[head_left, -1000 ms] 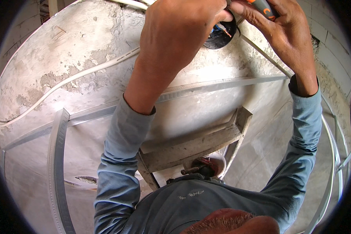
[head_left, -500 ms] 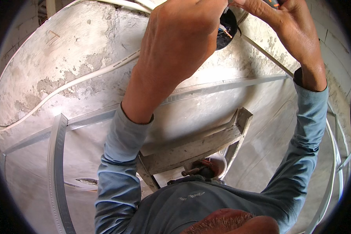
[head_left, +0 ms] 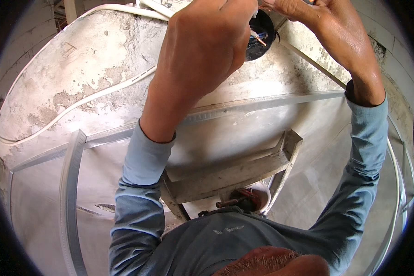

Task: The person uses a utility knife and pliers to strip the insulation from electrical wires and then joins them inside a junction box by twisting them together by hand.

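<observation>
At the top, my left hand (head_left: 202,64) is closed, its fingertips pinched on a wire (head_left: 266,8) of which a thin coppery bit shows between my hands. My right hand (head_left: 338,34) is closed around a dark tool with a touch of orange, mostly cut off by the upper edge; its kind cannot be made out. Below and between my fingers is a black round electrical box (head_left: 257,50) in the plastered surface. Other wires (head_left: 261,40), with bare copper ends and blue and white insulation, stick out of it. My left hand partly covers the box.
White cables (head_left: 85,99) run over the rough plaster at left. Metal profiles (head_left: 262,100) cross below my hands, with another upright profile (head_left: 69,207) at left. Under me are a stepladder (head_left: 230,179) and a bucket (head_left: 264,195) with tools inside.
Both hands have shifted slightly left and up, and the whole view has moved a little. More of the box and its copper ends shows; less of the tool is visible.
</observation>
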A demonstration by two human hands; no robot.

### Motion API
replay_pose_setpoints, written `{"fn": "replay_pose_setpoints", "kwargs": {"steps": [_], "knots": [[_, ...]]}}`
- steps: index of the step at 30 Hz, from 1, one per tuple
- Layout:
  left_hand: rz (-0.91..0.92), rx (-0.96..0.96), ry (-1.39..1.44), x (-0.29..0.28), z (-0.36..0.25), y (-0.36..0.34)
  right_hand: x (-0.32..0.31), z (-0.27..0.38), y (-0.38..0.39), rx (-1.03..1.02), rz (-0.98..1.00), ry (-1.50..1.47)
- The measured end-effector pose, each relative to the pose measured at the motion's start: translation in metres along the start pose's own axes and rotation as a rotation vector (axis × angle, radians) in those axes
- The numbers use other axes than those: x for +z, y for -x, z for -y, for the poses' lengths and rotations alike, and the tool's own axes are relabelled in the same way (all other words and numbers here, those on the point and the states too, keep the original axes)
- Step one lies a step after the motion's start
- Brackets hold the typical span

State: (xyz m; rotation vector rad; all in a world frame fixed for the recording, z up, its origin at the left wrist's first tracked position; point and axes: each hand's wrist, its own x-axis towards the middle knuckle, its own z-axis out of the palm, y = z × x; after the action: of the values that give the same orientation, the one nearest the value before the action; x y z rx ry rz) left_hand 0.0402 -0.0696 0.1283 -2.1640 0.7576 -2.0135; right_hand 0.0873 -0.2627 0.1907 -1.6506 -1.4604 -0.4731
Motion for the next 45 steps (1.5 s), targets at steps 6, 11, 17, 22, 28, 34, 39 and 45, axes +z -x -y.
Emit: {"fn": "replay_pose_setpoints", "kwargs": {"steps": [6,11,17,22,28,34,39,45], "knots": [[-0.016,-0.010,-0.016,0.002,-0.006,0.001,0.000,0.000,0.006,-0.129,-0.024,0.196],[-0.052,0.008,0.016,0.004,-0.012,-0.004,0.000,-0.006,0.007,-0.115,-0.024,0.164],[0.013,0.005,-0.066,0.005,-0.001,0.002,0.021,0.004,0.010,0.033,-0.104,0.102],[-0.097,0.075,0.025,0.014,0.000,-0.001,-0.028,-0.003,0.003,0.390,0.276,-0.399],[-0.163,0.078,0.127,0.018,0.006,-0.002,0.019,0.048,-0.007,0.573,-0.250,0.270],[-0.248,0.086,0.150,0.017,0.005,-0.001,-0.062,-0.046,0.075,-0.161,-0.134,1.159],[-0.209,0.070,0.095,0.017,0.004,0.000,-0.087,-0.049,0.087,-0.223,-0.070,1.429],[-0.260,0.089,0.096,0.020,0.004,0.002,-0.056,-0.014,0.087,0.256,0.046,0.424]]}}
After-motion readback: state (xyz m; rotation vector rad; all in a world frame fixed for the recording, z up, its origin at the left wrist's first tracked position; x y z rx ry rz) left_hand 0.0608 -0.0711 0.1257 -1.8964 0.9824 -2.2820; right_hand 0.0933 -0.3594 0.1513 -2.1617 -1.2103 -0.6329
